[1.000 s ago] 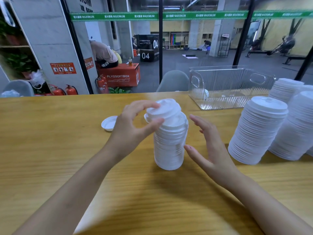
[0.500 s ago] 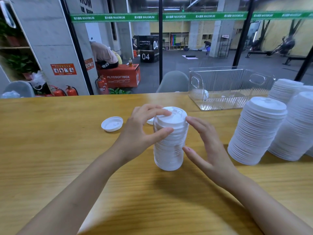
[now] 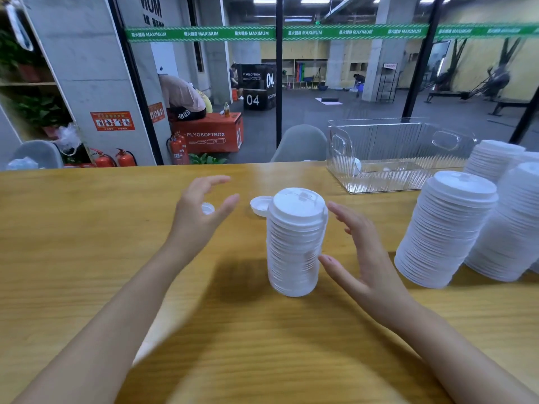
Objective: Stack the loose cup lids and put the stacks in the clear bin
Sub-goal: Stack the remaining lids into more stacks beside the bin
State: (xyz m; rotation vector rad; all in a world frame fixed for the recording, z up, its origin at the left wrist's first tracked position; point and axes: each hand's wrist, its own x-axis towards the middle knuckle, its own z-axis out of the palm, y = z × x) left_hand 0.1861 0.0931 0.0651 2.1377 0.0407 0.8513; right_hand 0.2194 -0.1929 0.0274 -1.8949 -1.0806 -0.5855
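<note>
My stack of lids (image 3: pixel 294 243) stands upright in the middle of the frame on the wooden table (image 3: pixel 87 243). My left hand (image 3: pixel 201 211) hangs left of it, fingers spread and loose, holding nothing. My right hand (image 3: pixel 361 258) is flat and straight-fingered just beside the stack's right side. Two loose lids (image 3: pixel 259 205) lie behind, one partly hidden by my left hand. The clear bin (image 3: pixel 393 158) sits at upper right, and the taller stacks (image 3: pixel 446 228) at the right edge.

The one camera sits on the person's head, looking forward and down, close over the wooden table (image 3: pixel 73 228).
</note>
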